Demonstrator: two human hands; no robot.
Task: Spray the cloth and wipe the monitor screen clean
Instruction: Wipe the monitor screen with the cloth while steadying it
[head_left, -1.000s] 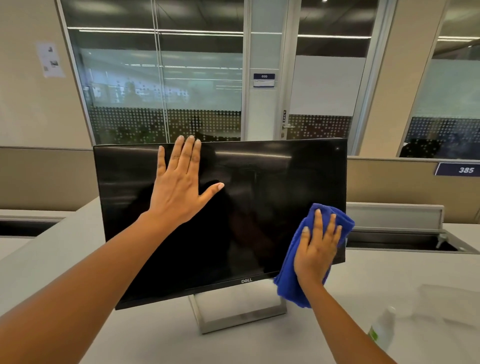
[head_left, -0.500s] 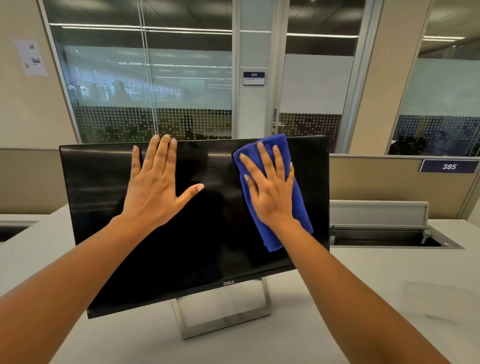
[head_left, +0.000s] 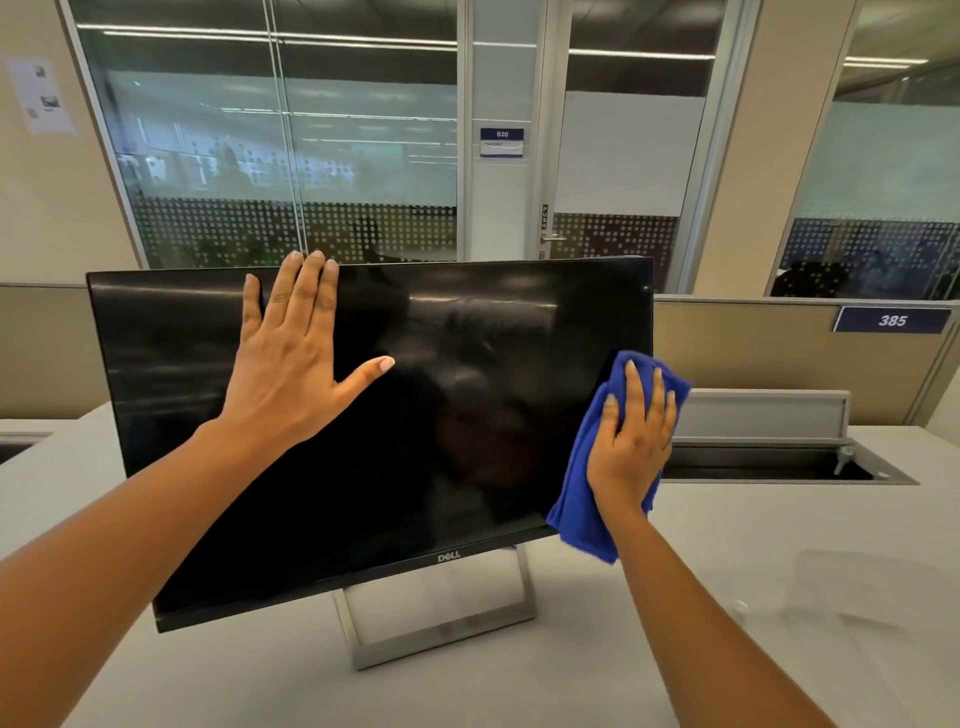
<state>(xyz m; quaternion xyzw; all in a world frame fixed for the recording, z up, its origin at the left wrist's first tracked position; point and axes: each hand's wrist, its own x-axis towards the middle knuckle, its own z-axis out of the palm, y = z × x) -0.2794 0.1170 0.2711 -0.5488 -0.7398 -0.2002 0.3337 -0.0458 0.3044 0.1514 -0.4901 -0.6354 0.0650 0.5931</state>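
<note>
- Head view: a black Dell monitor (head_left: 467, 415) stands on its silver stand (head_left: 441, 623) on a pale grey desk (head_left: 260, 686), its dark screen tilted and streaked with reflections.
- A blue microfibre cloth (head_left: 582, 499) lies against the screen's right edge, toward the lower corner, overhanging the bezel.
- The right hand (head_left: 631, 441) presses the cloth flat, fingers extended and slightly spread.
- The left hand (head_left: 291, 374) rests flat on the upper left of the screen, fingers straight, thumb out, fingertips reaching the top edge, holding nothing.
- Behind the desk, a partition carries a sign reading 385 (head_left: 892, 320).
</note>
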